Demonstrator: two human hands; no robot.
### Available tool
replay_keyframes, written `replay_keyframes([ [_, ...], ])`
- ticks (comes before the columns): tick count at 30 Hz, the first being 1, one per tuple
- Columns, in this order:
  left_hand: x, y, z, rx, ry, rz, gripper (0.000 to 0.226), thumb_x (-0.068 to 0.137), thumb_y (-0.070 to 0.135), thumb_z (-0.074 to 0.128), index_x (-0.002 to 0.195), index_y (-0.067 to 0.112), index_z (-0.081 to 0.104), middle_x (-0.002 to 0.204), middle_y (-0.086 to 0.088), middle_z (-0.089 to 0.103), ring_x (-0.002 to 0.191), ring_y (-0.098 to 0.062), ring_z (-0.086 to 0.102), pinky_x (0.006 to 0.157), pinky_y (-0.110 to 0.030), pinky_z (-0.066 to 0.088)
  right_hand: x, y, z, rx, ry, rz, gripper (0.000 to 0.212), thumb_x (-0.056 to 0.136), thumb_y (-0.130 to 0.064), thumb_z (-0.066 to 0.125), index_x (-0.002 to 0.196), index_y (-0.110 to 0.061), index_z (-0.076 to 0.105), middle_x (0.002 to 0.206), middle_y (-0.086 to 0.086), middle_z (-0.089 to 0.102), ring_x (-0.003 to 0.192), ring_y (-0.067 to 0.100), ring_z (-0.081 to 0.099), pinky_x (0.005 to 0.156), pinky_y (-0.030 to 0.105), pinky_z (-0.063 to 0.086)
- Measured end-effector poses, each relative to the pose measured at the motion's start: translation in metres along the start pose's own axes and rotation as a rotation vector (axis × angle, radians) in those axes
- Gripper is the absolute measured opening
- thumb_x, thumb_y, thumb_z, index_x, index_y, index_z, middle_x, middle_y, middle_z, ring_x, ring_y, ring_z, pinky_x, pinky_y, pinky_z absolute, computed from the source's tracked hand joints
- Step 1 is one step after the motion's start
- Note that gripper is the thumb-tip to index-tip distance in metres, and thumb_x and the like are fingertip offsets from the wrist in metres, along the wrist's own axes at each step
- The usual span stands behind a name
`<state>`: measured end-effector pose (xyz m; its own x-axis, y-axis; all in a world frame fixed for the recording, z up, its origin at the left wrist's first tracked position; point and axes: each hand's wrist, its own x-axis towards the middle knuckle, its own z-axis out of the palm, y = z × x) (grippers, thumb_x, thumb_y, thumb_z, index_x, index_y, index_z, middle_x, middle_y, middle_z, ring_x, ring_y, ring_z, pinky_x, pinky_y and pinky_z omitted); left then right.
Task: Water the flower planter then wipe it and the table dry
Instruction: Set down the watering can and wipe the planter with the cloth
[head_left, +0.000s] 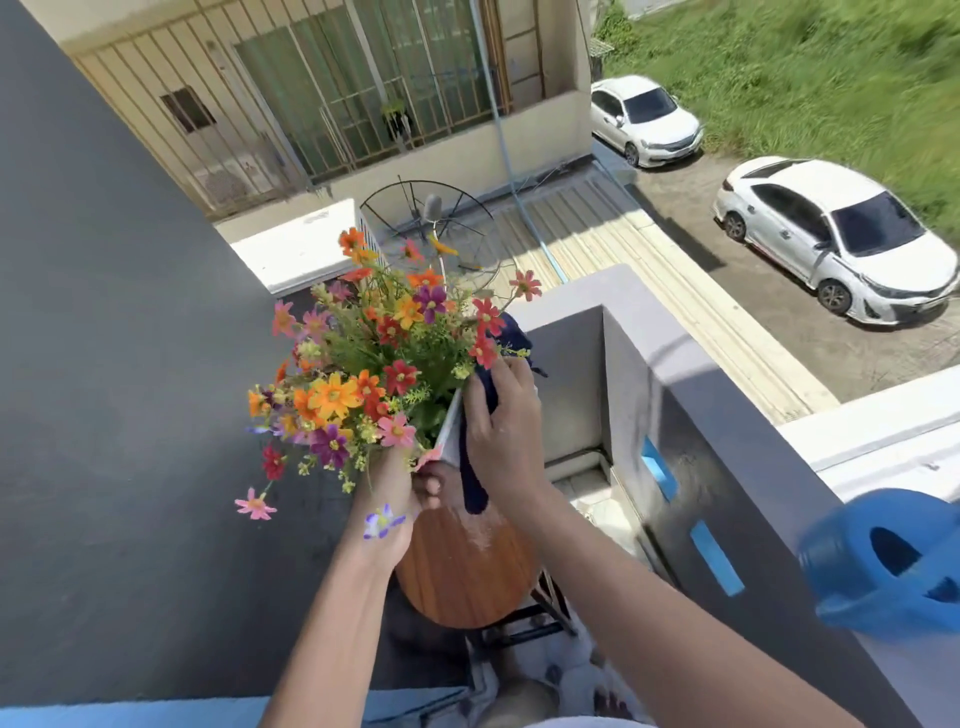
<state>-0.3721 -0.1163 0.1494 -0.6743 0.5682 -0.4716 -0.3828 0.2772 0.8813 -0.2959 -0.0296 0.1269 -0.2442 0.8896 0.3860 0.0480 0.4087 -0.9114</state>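
A white planter (451, 431) full of orange, red, pink and purple flowers (374, 364) stands on a small round wooden table (462, 577). My left hand (400, 499) grips the planter's near corner from below the blooms. My right hand (504, 421) presses a dark blue cloth (475, 483) against the planter's right side; the cloth hangs down over the tabletop. The table's surface looks wet and shiny near the cloth. A blue watering can (883, 566) rests on the balcony wall at the right.
A dark grey wall (119, 364) closes the left side. The grey balcony parapet (727, 415) with blue openings runs along the right. The table's dark frame (535, 618) shows below the top. Far below are roofs and two parked white cars.
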Motion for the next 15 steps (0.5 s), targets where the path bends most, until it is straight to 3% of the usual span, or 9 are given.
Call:
replay_keyframes([
  [2,-0.001,0.002,-0.005,-0.042,-0.022,-0.027,0.041,0.106,0.017,0.024,0.073,0.006,0.046,0.060,-0.013,0.053,0.026,-0.008,0.044,0.032,-0.013,0.034,0.020,0.012,-0.002,-0.070,0.048,0.044,0.027,0.098,-0.013,0.049,0.122,-0.005,0.059,0.094,0.004,0.048,0.081,0.012,0.041,0.070,0.026,0.035],
  [4,-0.003,0.005,-0.007,-0.089,-0.079,-0.033,0.041,0.106,0.018,0.026,0.072,0.006,0.046,0.045,-0.006,0.054,0.027,-0.008,0.042,0.033,-0.012,0.031,0.032,0.029,-0.007,-0.111,0.093,0.072,0.034,0.098,-0.010,0.051,0.131,-0.004,0.054,0.101,0.000,0.045,0.091,0.011,0.040,0.082,0.023,0.036],
  [8,-0.003,0.016,0.000,-0.116,-0.059,-0.007,0.031,0.097,0.015,0.040,0.067,0.010,0.045,0.037,0.000,0.048,0.024,-0.006,0.037,0.034,-0.010,0.026,0.015,0.049,-0.007,-0.192,0.082,0.045,0.027,0.100,-0.013,0.048,0.123,0.001,0.056,0.097,-0.003,0.042,0.091,0.021,0.045,0.082,0.035,0.041],
  [11,0.001,0.016,0.000,-0.174,-0.035,-0.004,0.031,0.091,0.016,0.046,0.062,0.007,0.049,0.039,-0.004,0.048,0.024,-0.008,0.036,0.034,-0.011,0.028,-0.013,0.053,-0.002,-0.187,0.009,0.095,0.027,0.101,-0.015,0.048,0.125,-0.004,0.055,0.097,-0.001,0.043,0.084,0.011,0.040,0.075,0.024,0.034],
  [15,0.003,0.012,0.001,-0.128,-0.011,-0.005,0.066,0.100,0.014,0.036,0.038,0.006,0.058,0.044,-0.001,0.042,0.025,-0.005,0.033,0.034,-0.010,0.026,-0.030,0.043,-0.004,-0.114,-0.126,0.106,0.027,0.101,-0.016,0.049,0.127,-0.010,0.056,0.093,-0.003,0.046,0.077,0.004,0.036,0.067,0.013,0.029],
])
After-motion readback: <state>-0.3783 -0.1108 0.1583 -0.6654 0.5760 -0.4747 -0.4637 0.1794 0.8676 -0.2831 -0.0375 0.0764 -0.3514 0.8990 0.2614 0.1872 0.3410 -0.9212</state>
